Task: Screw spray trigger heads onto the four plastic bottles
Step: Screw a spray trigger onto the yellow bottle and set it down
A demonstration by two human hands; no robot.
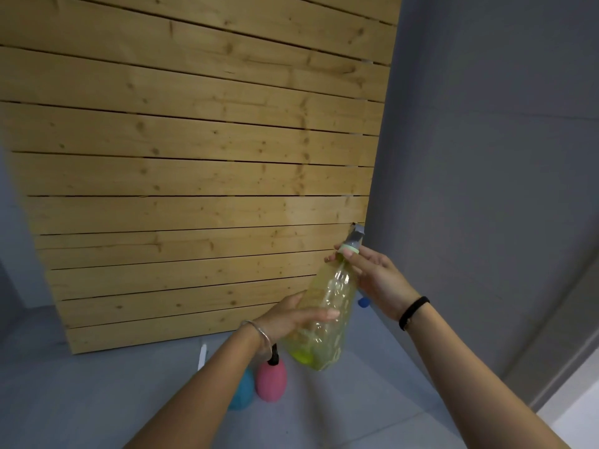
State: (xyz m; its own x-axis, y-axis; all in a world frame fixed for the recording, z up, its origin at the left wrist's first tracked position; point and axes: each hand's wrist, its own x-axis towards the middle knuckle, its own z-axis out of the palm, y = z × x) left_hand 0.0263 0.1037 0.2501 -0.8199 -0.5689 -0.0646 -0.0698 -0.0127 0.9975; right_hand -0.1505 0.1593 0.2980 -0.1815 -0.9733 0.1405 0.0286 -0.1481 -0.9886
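I hold a clear yellow-green plastic bottle (327,306) tilted in the air, neck up and to the right. My left hand (291,317) wraps around its lower body. My right hand (372,273) pinches the pale green collar of the spray trigger head (351,243) that sits on the bottle's neck. Below my left forearm a pink bottle (271,382) with a dark top and a blue bottle (242,393) stand on the grey floor; my arm partly hides the blue one.
A large panel of wooden slats (194,157) leans against the grey wall (486,157) straight ahead. A small blue object (363,302) lies on the floor behind my right wrist, and a white thin piece (202,354) shows near the panel's foot.
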